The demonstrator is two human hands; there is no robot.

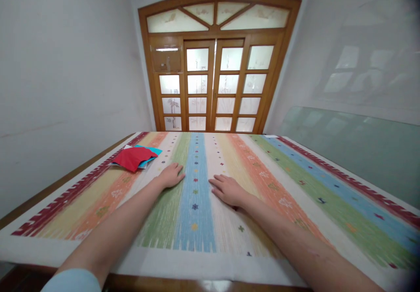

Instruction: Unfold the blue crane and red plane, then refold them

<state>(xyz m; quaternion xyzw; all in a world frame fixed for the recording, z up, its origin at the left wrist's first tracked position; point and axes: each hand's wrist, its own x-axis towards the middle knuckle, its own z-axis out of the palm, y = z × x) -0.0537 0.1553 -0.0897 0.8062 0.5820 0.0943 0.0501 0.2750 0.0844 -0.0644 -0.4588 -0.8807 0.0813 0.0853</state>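
Head view: left hand (pixel 171 176) and right hand (pixel 227 190) lie flat, grip spread, on striped cloth (pixel 278 187) near red fabric (pixel 134 157).

A room in a home is shown. At twelve o'clock, an arched wooden double door with frosted glass panes (pixel 215 64) is set into plain white plastered walls (pixel 65 73). The foreground is filled by a wooden table covered with a striped multicoloured woven cloth (pixel 295 187). At three o'clock, a pale green glass sheet (pixel 354 147) is leaned against the wall.
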